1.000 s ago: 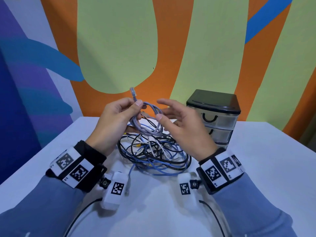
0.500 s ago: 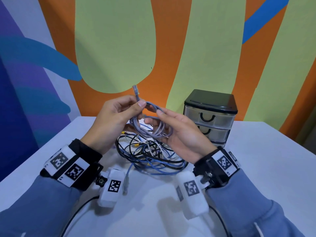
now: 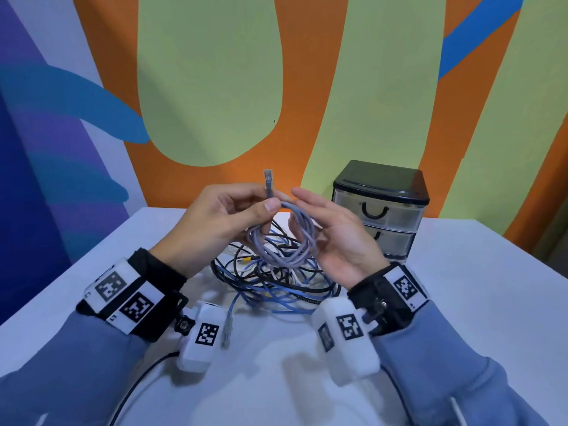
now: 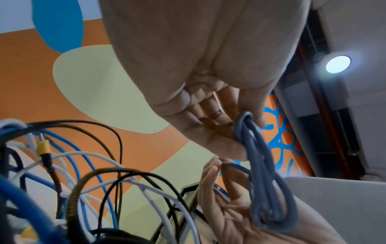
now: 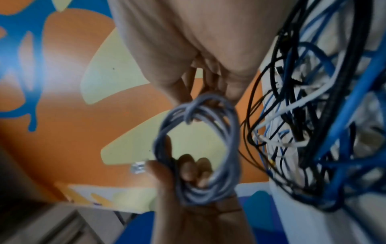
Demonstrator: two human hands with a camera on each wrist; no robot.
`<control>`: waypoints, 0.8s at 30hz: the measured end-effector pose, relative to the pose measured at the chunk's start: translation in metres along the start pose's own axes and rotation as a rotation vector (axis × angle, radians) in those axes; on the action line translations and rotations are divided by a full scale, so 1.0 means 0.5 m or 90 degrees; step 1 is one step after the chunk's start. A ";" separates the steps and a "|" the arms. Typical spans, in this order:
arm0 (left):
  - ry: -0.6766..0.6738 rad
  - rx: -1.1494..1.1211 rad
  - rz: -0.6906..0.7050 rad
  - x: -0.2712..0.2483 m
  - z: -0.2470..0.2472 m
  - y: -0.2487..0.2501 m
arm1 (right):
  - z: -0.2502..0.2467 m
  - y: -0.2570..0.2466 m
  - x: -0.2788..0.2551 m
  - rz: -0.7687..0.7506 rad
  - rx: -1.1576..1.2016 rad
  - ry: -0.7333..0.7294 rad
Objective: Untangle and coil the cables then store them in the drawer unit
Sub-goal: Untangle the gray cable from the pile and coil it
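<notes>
**A:** Starting with the biggest thing, the white table [image 3: 461,302] carries the black-topped drawer unit with clear plastic drawers [image 3: 380,210] at the back, all its drawers closed. Just in front of the unit and towards the person lies the tangled heap of blue, black and white cables [image 3: 270,281], one blue cable ending in a clear plug [image 3: 226,332] on the near side of the heap.

**B:** And the cable being worked on?

**A:** The grey network cable [image 3: 284,238] is held up above the heap, already wound into several loops. The left hand [image 3: 221,222] pinches the bundle between thumb and fingers, with the grey cable's clear plug [image 3: 268,179] standing up out of the pinch. The right hand [image 3: 335,238] is spread, fingers straight, its palm against the far side of the loops.

**B:** So how would you finish this step well?

**A:** I'd judge the coil nearly done. Keep the left pinch firm so the loops stay the same size, use the right fingers to even them, then tuck the plug end around the bundle. The likely risk is the coil springing open when one hand leaves to pull a drawer.
</notes>
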State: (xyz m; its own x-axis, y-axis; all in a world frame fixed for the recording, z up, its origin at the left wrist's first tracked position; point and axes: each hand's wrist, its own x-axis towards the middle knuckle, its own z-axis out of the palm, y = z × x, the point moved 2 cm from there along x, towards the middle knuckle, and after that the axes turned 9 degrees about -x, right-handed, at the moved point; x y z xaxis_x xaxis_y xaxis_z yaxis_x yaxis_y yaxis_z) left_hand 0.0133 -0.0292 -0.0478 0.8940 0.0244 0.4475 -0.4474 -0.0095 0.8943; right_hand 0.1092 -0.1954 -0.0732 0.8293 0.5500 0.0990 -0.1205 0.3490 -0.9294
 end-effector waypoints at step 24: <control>0.182 0.029 -0.065 0.015 -0.043 -0.019 | 0.031 -0.044 -0.032 -0.325 -0.062 -0.059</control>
State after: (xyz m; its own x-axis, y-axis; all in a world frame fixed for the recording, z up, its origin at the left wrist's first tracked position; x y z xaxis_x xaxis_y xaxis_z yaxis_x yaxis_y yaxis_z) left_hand 0.0238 -0.0074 -0.0528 0.8874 0.3084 0.3427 -0.3487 -0.0371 0.9365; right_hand 0.0899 -0.2001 -0.0488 0.7174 0.3948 0.5740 0.3406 0.5201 -0.7833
